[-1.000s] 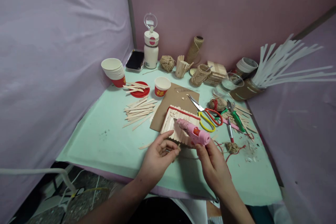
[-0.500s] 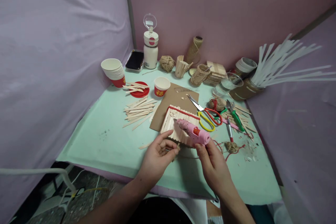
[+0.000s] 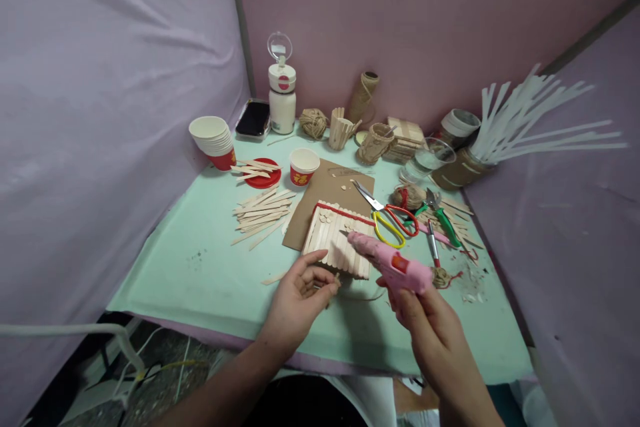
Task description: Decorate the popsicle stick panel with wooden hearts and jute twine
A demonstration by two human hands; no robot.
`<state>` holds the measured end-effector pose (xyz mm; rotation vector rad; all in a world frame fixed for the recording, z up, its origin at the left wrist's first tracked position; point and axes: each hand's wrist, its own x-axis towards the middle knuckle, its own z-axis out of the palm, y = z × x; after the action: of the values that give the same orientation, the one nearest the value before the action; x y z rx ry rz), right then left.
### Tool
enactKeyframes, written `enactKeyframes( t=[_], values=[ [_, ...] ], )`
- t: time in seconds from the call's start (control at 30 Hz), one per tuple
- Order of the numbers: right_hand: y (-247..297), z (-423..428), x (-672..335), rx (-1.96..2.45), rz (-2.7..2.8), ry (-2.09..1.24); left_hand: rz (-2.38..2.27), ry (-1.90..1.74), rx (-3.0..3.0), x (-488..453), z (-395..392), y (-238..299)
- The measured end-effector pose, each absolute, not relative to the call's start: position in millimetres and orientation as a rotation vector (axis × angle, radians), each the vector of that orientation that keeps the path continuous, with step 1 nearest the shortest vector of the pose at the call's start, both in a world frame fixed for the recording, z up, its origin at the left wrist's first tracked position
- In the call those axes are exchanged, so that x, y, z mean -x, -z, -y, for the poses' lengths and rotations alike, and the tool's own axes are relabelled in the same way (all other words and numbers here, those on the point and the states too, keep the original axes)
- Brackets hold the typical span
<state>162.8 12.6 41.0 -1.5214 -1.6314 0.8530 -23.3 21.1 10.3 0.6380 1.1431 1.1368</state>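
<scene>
My right hand (image 3: 431, 327) grips a pink glue gun (image 3: 390, 263), its nozzle pointing up-left over a panel of glued wooden sticks (image 3: 336, 239) lying on brown cardboard (image 3: 325, 197). My left hand (image 3: 300, 297) rests at the panel's near-left corner, fingers curled and pinching a small wooden stick piece (image 3: 334, 280). Both hands are over the near middle of the mint-green table cover (image 3: 210, 267).
Loose wooden sticks (image 3: 261, 212) lie left of the cardboard. Scissors (image 3: 387, 217), pliers (image 3: 443, 220) and twine scraps sit right. Paper cups (image 3: 214, 140), a red lid (image 3: 262, 177), a bottle (image 3: 282, 97), twine spools and a jar of white strips (image 3: 505, 137) line the back. Fabric walls surround the table.
My right hand has drawn the glue gun to the right and slightly toward me, away from the panel's middle. My left hand stayed at the panel's near corner.
</scene>
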Motion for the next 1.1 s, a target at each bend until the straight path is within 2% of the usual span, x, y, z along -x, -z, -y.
enactKeyframes(
  t=[0.13,0.33,0.5,0.6,0.67,0.83,0.93,1.1],
  values=[
    [-39,3,-196,1.626,1.442,-0.656,-1.153,-1.144,-0.694,24,-18,-15],
    [-3,0,-285,2.203,1.406,0.054,-1.139,-1.207,-0.766,28,-27,-18],
    [43,4,-330,2.444,1.549,0.224,-1.111,-1.264,-0.802,29,-39,-24],
    [27,2,-309,2.349,1.492,0.405,-1.108,-1.271,-0.811,28,-44,-27],
    [-1,-3,-273,2.094,1.549,0.318,-1.106,-1.276,-0.813,27,-47,-27],
    [-51,-22,-153,1.296,1.905,-0.320,-1.081,-1.317,-0.789,21,-53,-30],
    [-45,-33,-109,1.173,1.912,-0.386,-1.080,-1.354,-0.778,22,-57,-34],
    [-30,-48,-97,1.184,1.879,-0.383,-1.110,-1.393,-0.804,30,-67,-34]
  ],
)
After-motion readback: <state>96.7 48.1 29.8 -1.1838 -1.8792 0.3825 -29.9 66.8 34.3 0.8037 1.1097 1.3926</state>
